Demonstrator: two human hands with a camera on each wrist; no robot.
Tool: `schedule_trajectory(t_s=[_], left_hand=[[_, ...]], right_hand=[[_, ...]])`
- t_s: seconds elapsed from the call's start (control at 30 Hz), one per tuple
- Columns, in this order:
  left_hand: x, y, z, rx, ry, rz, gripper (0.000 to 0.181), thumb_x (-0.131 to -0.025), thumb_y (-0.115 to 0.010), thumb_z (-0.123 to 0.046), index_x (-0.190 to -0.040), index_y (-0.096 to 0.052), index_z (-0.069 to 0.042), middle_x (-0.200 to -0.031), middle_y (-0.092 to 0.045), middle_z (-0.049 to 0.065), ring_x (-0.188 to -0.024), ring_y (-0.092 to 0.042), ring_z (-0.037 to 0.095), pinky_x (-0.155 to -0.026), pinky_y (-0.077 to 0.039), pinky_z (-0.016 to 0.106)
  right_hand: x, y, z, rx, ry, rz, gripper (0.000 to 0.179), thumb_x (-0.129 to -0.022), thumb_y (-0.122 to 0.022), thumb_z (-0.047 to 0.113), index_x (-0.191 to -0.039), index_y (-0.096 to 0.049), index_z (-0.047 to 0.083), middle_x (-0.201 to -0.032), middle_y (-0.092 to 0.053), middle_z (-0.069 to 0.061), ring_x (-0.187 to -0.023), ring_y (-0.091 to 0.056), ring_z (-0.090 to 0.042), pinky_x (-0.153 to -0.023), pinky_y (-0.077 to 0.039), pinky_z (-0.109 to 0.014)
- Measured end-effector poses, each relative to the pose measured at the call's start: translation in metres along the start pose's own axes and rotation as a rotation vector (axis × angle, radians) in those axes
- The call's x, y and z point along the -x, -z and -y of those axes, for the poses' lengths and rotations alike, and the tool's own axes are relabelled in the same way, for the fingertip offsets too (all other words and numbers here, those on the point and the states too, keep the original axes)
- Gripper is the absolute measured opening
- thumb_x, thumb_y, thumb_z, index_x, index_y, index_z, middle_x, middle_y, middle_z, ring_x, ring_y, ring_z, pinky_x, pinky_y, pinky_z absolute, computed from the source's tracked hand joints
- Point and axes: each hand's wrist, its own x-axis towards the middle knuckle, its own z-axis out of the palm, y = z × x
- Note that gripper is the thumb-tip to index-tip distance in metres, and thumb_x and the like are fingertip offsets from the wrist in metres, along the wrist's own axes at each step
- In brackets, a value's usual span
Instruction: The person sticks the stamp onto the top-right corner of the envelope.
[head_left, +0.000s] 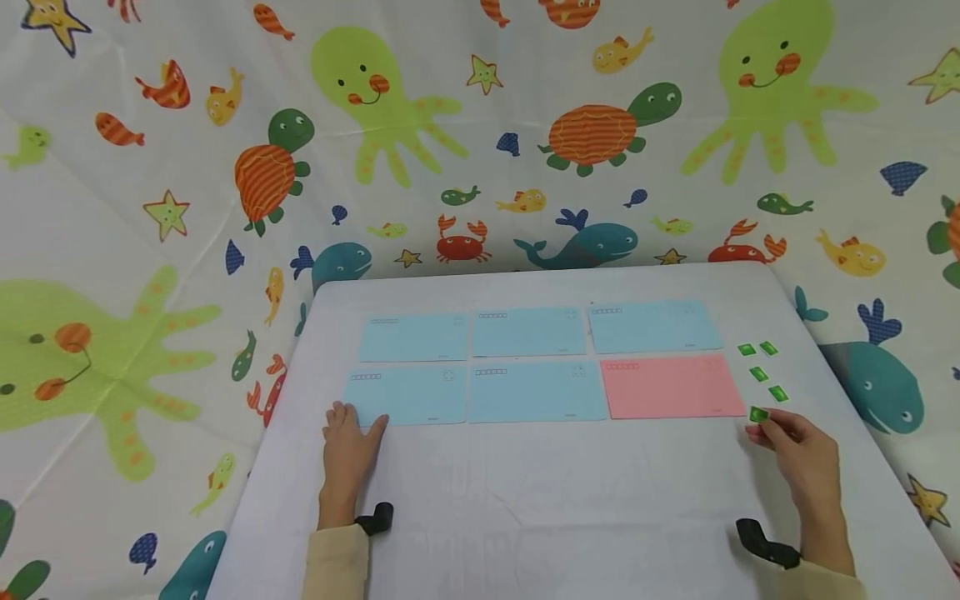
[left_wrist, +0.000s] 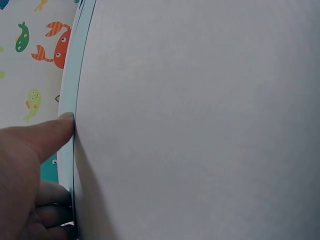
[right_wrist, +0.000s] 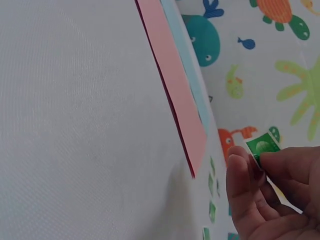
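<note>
My right hand point(head_left: 806, 458) pinches a small green stamp point(right_wrist: 262, 145) between thumb and fingers, just off the lower right corner of the pink envelope point(head_left: 675, 387). Several more green stamps point(head_left: 759, 374) lie loose on the table to the right of the envelopes. At the near left, my left hand point(head_left: 349, 454) rests with fingers spread at the corner of a blue envelope point(head_left: 408, 400); its thumb point(left_wrist: 57, 131) touches the near edge in the left wrist view. Printed code boxes and a stamp square show on that envelope.
Several other blue envelopes, such as the far right one point(head_left: 652, 327), lie flat beside and behind in two rows. The white table point(head_left: 555, 508) ends at its far edge against a hanging cloth point(head_left: 420, 225) printed with sea animals.
</note>
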Motion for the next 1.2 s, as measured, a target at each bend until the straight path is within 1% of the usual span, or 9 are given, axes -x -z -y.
schedule_trajectory(t_s=[0.17, 0.3, 0.43, 0.57, 0.77, 0.93, 1.1, 1.17, 1.2], left_hand=[[0.0, 0.0, 0.0, -0.011, 0.002, -0.003, 0.087, -0.098, -0.06, -0.041, -0.151, -0.022, 0.017, -0.161, -0.007, 0.037, -0.15, -0.005, 0.055, -0.12, -0.013, 0.067], [0.001, 0.002, -0.002, -0.001, -0.007, 0.006, 0.088, -0.098, -0.06, -0.041, -0.15, -0.021, 0.018, -0.161, -0.006, 0.037, -0.15, -0.004, 0.055, -0.12, -0.011, 0.067], [0.001, 0.003, -0.003, 0.0, -0.008, 0.009, 0.088, -0.098, -0.059, -0.041, -0.151, -0.021, 0.018, -0.161, -0.007, 0.037, -0.15, -0.005, 0.055, -0.12, -0.012, 0.066], [0.001, 0.004, -0.003, -0.001, -0.012, 0.001, 0.088, -0.098, -0.059, -0.041, -0.15, -0.022, 0.018, -0.16, -0.008, 0.038, -0.15, -0.005, 0.055, -0.12, -0.013, 0.067], [-0.001, 0.006, -0.001, -0.001, -0.016, -0.009, 0.087, -0.098, -0.059, -0.041, -0.15, -0.023, 0.018, -0.16, -0.008, 0.038, -0.149, -0.006, 0.056, -0.119, -0.014, 0.067], [-0.003, 0.007, -0.001, 0.007, -0.012, -0.008, 0.088, -0.098, -0.06, -0.041, -0.151, -0.021, 0.018, -0.16, -0.007, 0.038, -0.15, -0.005, 0.056, -0.12, -0.011, 0.066], [-0.004, 0.008, -0.002, 0.013, -0.003, 0.01, 0.088, -0.098, -0.059, -0.041, -0.151, -0.02, 0.018, -0.16, -0.006, 0.037, -0.15, -0.003, 0.055, -0.121, -0.011, 0.066], [-0.004, 0.007, -0.003, 0.014, -0.003, 0.013, 0.088, -0.098, -0.059, -0.041, -0.151, -0.02, 0.018, -0.16, -0.005, 0.037, -0.15, -0.003, 0.055, -0.121, -0.011, 0.066], [-0.004, 0.007, -0.003, 0.015, -0.003, 0.012, 0.088, -0.098, -0.059, -0.041, -0.151, -0.02, 0.018, -0.16, -0.006, 0.038, -0.15, -0.003, 0.055, -0.121, -0.011, 0.066]], right_hand=[[0.003, -0.005, 0.004, -0.007, 0.007, -0.018, 0.056, -0.104, -0.05, 0.037, -0.143, -0.046, -0.003, -0.079, -0.054, 0.027, -0.068, -0.063, 0.008, -0.065, -0.053, -0.008], [0.006, -0.011, 0.009, 0.028, 0.023, -0.035, 0.054, -0.104, -0.05, 0.038, -0.14, -0.049, -0.001, -0.078, -0.056, 0.027, -0.069, -0.061, 0.006, -0.064, -0.053, -0.01], [0.01, -0.017, 0.016, 0.073, 0.036, -0.046, 0.055, -0.102, -0.052, 0.044, -0.138, -0.054, 0.002, -0.079, -0.058, 0.022, -0.073, -0.057, 0.0, -0.064, -0.051, -0.012], [0.014, -0.025, 0.025, 0.077, 0.063, -0.045, 0.057, -0.1, -0.055, 0.048, -0.135, -0.059, 0.003, -0.078, -0.06, 0.02, -0.072, -0.057, -0.003, -0.064, -0.05, -0.015], [0.019, -0.036, 0.039, 0.041, 0.123, -0.061, 0.05, -0.101, -0.056, 0.041, -0.131, -0.063, 0.001, -0.073, -0.061, 0.019, -0.067, -0.059, -0.002, -0.063, -0.052, -0.015], [0.023, -0.041, 0.045, 0.021, 0.165, -0.06, 0.047, -0.102, -0.056, 0.036, -0.133, -0.061, 0.002, -0.084, -0.066, 0.009, -0.07, -0.06, -0.003, -0.065, -0.054, -0.015], [0.026, -0.043, 0.049, -0.021, 0.207, -0.039, 0.046, -0.103, -0.055, 0.033, -0.138, -0.056, 0.002, -0.092, -0.065, 0.012, -0.073, -0.064, -0.001, -0.07, -0.055, -0.011], [0.028, -0.045, 0.051, -0.021, 0.218, -0.034, 0.046, -0.104, -0.053, 0.032, -0.139, -0.055, 0.002, -0.092, -0.065, 0.013, -0.073, -0.065, 0.001, -0.07, -0.054, -0.009], [0.028, -0.046, 0.052, -0.019, 0.22, -0.033, 0.047, -0.104, -0.053, 0.032, -0.139, -0.055, 0.001, -0.093, -0.066, 0.011, -0.073, -0.065, 0.001, -0.07, -0.053, -0.008]])
